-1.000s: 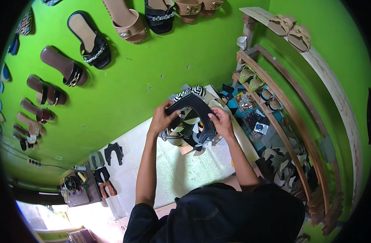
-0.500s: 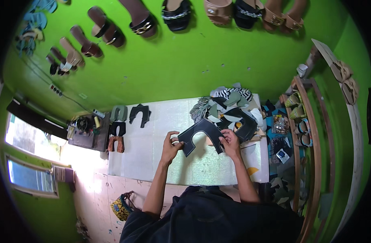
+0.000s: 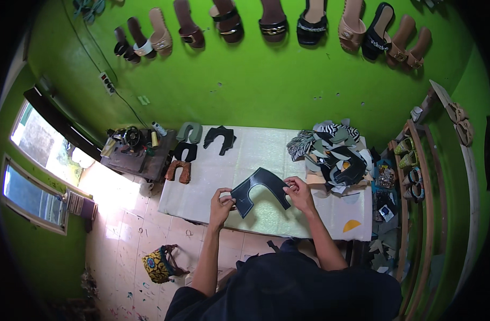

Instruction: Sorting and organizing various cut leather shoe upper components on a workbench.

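A black arch-shaped upper piece point(image 3: 263, 177), leather-like with pale marked lines along its edge, is held up over the white-covered table point(image 3: 202, 206). My left hand point(image 3: 221, 206) pinches its left leg between thumb and fingers. Its right side is gripped by my right hand point(image 3: 300, 194), near the bend above the right leg. Beyond my left hand lie more arch pieces in stacks: grey-green point(image 3: 189, 131), black point(image 3: 185, 152) and reddish-brown point(image 3: 177, 172), plus a separate black stack point(image 3: 220, 139).
A heap of cut scraps point(image 3: 330, 150), some zebra-striped, covers the table's right end. A yellow half-round piece point(image 3: 352, 226) lies near the front edge. A sewing machine point(image 3: 132, 137) stands left, a wooden rack point(image 3: 422, 198) right. Sandals point(image 3: 273, 24) hang along the green wall.
The view has swung left, so the table appears further right. Both hands, still holding the black arch piece, have moved left, away from the scrap heap.
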Tool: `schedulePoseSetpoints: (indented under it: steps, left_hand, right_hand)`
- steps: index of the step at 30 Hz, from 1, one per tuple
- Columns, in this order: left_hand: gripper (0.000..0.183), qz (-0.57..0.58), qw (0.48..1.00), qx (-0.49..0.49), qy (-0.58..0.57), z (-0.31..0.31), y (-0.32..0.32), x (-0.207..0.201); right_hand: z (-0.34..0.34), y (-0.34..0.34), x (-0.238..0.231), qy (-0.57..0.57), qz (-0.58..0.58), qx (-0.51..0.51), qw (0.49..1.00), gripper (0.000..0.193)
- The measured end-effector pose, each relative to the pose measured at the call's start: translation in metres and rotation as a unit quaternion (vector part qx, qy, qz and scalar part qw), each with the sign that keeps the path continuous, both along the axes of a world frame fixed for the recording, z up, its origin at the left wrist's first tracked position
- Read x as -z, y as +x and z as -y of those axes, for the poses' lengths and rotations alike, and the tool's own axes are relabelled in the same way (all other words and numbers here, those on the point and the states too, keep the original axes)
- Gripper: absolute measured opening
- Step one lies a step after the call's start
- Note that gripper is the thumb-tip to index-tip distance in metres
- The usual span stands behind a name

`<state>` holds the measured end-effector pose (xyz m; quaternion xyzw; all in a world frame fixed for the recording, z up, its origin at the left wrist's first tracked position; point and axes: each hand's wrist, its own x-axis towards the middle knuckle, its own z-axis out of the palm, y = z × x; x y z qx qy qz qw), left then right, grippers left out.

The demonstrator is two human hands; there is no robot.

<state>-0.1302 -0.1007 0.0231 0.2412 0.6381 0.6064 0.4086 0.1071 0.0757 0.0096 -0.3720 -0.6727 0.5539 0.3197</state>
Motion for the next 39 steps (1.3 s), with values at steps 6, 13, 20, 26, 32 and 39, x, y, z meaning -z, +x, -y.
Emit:
schedulePoseSetpoints:
  steps: [6, 13, 20, 26, 32, 39]
  left_hand:
    - [0.036, -0.008, 0.999, -0.031, 0.021, 0.080, -0.046, 0.004]
    - [0.037, 0.007, 0.996, -0.070, 0.049, 0.153, -0.091, 0.017]
    - [0.037, -0.001, 0.995, -0.092, 0.048, 0.179, -0.130, 0.016]
    - [0.038, 0.004, 0.995, -0.092, 0.041, 0.170, -0.174, 0.011]
    - [0.038, -0.016, 0.997, -0.073, 0.020, 0.140, -0.229, 0.011]
    - [0.039, -0.045, 0.998, -0.045, -0.001, 0.097, -0.287, 0.012]
  right_hand:
    - [0.066, -0.057, -0.002, 0.028, 0.009, -0.028, 0.999, 0.024]
    - [0.117, -0.113, -0.002, 0.020, 0.001, -0.078, 0.997, 0.021]
    - [0.135, -0.165, -0.002, 0.014, 0.010, -0.100, 0.995, 0.022]
    - [0.126, -0.209, 0.008, 0.024, -0.003, -0.093, 0.995, 0.021]
    - [0.109, -0.254, 0.020, -0.024, -0.023, -0.064, 0.997, 0.021]
    - [0.089, -0.290, 0.023, -0.052, 0.012, -0.046, 0.998, 0.020]
